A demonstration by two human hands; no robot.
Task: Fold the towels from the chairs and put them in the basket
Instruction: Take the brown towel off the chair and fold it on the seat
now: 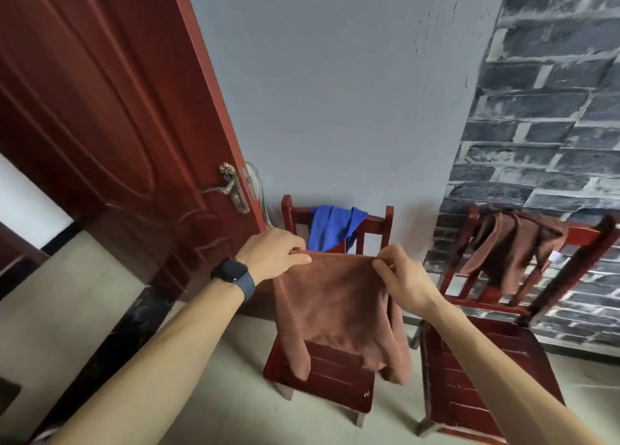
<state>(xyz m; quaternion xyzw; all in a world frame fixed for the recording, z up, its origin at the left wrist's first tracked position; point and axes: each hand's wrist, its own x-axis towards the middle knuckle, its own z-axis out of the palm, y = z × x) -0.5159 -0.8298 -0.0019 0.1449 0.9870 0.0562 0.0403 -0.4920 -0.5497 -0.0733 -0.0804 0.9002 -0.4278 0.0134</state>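
A brown towel [339, 307] hangs in the air in front of the middle chair [330, 381], held up by its top edge. My left hand [271, 255] pinches the top left corner and my right hand [402, 276] pinches the top right corner. The towel's lower edge dangles over the chair seat. A blue towel [330, 228] is draped over that chair's backrest, behind the brown one. A second brown towel [510, 246] hangs crumpled over the backrest of the right chair [483, 387]. No basket is in view.
A red-brown wooden door [110, 115] stands open at the left, its handle [231, 189] near my left hand. A grey wall is behind the chairs and brick-pattern wallpaper [550, 115] at the right. The floor is pale tile with a black threshold strip [110, 350].
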